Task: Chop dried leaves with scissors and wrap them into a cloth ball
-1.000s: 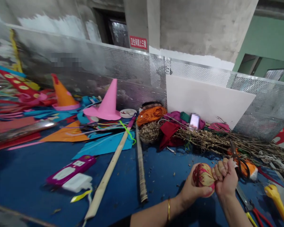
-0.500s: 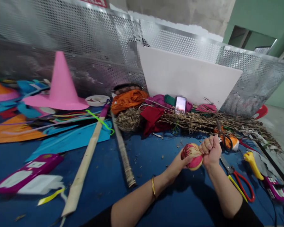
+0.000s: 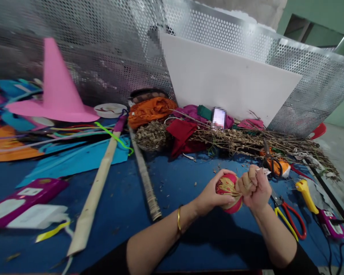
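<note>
A round bundle of red and gold patterned cloth (image 3: 228,187) is held above the blue table, right of centre. My left hand (image 3: 213,194), with a gold bangle at the wrist, wraps round its left side, thumb across the front. My right hand (image 3: 253,187) is a closed fist on the gathered right end of the cloth. A small white scrap (image 3: 264,172) sticks out at the top of that fist. Black-handled scissors (image 3: 272,160) lie just beyond my right hand, and red-and-yellow-handled pliers (image 3: 289,217) lie to its right.
A wooden stick (image 3: 96,198) and a wrapped stick (image 3: 145,179) lie left on the blue table (image 3: 123,229). Behind are a pink cone hat (image 3: 59,84), orange cloth (image 3: 151,110), dry twigs (image 3: 237,139) and a phone (image 3: 219,117). At right is a yellow-handled tool (image 3: 307,196).
The bundle has turned in my hands, showing more gold cloth in front. My left fingers have shifted over its top, and my right fist stays on the gathered end. The camera view has shifted slightly.
</note>
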Demonstrator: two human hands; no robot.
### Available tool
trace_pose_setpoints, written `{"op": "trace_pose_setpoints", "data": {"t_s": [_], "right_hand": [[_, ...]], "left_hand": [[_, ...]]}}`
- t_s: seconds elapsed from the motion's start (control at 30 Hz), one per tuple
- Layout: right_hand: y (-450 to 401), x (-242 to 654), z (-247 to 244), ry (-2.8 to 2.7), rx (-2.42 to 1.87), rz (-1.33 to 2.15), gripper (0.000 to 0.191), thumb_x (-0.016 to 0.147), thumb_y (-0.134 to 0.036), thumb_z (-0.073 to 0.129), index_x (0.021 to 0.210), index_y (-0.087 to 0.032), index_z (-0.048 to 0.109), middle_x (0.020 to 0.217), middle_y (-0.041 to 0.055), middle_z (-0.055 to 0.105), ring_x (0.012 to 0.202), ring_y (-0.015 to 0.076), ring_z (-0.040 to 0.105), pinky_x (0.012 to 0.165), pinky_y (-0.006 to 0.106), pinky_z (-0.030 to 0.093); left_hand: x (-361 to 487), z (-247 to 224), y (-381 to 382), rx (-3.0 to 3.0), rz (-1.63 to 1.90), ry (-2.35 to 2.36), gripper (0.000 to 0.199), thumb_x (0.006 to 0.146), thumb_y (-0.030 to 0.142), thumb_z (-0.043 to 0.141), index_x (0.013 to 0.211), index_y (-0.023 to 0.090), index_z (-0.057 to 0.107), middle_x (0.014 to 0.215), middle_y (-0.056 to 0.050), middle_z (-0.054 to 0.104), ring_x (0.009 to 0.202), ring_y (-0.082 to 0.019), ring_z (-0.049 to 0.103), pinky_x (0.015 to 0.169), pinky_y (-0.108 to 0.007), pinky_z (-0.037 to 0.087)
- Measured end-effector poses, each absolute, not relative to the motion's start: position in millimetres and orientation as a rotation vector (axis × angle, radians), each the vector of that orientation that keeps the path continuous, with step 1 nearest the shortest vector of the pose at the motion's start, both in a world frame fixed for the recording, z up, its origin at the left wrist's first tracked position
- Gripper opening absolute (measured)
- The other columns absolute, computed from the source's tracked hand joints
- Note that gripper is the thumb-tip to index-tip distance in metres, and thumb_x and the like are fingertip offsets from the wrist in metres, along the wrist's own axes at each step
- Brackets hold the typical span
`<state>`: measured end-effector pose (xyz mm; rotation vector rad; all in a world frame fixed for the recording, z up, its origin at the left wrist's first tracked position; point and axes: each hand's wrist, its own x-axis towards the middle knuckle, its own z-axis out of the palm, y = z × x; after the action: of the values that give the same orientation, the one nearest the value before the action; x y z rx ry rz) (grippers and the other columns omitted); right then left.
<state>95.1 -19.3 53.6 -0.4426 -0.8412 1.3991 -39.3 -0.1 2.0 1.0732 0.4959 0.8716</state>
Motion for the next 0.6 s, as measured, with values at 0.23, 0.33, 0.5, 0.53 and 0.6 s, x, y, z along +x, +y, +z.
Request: {"op": "trace_pose_setpoints", "data": {"t_s": [0.23, 0.33, 0.5, 0.53, 0.6], "right_hand": [[-3.4, 99.9, 39.8, -0.734, -0.453, 1.423, 0.046, 0.081, -0.045, 0.061, 0.053, -0.021, 0.033, 0.04, -0.0116, 0.022, 0.031, 0.0045, 0.012, 0.031, 0.016, 0.026], [-8.0, 93.3, 37.5, -0.794, -0.453, 1.378, 0.045, 0.081, -0.046, 0.061, 0.053, -0.021, 0.035, 0.039, -0.0111, 0.022, 0.032, 0.0048, 0.016, 0.032, 0.016, 0.028], [-25.2, 77.7, 29.4, -0.93, -0.516, 1.311, 0.044, 0.08, -0.047, 0.063, 0.054, -0.02, 0.039, 0.04, -0.0095, 0.025, 0.034, 0.0044, 0.02, 0.032, 0.015, 0.017], [-28.1, 75.7, 28.0, -0.942, -0.526, 1.303, 0.044, 0.08, -0.047, 0.063, 0.054, -0.02, 0.04, 0.041, -0.0092, 0.026, 0.035, 0.0045, 0.021, 0.033, 0.016, 0.017], [-31.3, 72.9, 26.0, -0.953, -0.539, 1.282, 0.045, 0.078, -0.048, 0.065, 0.053, -0.02, 0.04, 0.042, -0.0088, 0.026, 0.036, 0.0049, 0.024, 0.035, 0.017, 0.02]], "left_hand": [[-32.9, -9.3, 7.8, 1.042, 0.878, 0.593, 0.069, 0.053, 0.038, 0.083, 0.112, 0.017, 0.053, 0.097, -0.003, 0.064, 0.088, -0.02, 0.059, 0.082, -0.031, 0.044], [-34.1, -3.9, 6.2, 0.949, 0.887, 0.576, 0.056, 0.068, 0.05, 0.071, 0.112, 0.016, 0.058, 0.1, -0.006, 0.065, 0.094, -0.021, 0.059, 0.086, -0.033, 0.043], [-36.1, 3.4, 0.6, 0.753, 0.815, 0.584, 0.028, 0.068, 0.032, 0.069, 0.088, 0.013, 0.066, 0.082, -0.003, 0.066, 0.078, -0.017, 0.06, 0.075, -0.027, 0.045], [-36.1, 3.7, 0.2, 0.743, 0.825, 0.594, 0.023, 0.067, 0.031, 0.068, 0.082, 0.013, 0.066, 0.077, -0.002, 0.065, 0.073, -0.015, 0.059, 0.071, -0.026, 0.044], [-35.5, 3.0, 0.9, 0.752, 0.851, 0.612, 0.019, 0.066, 0.029, 0.067, 0.076, 0.013, 0.066, 0.07, -0.001, 0.062, 0.064, -0.013, 0.056, 0.065, -0.024, 0.043]]}}
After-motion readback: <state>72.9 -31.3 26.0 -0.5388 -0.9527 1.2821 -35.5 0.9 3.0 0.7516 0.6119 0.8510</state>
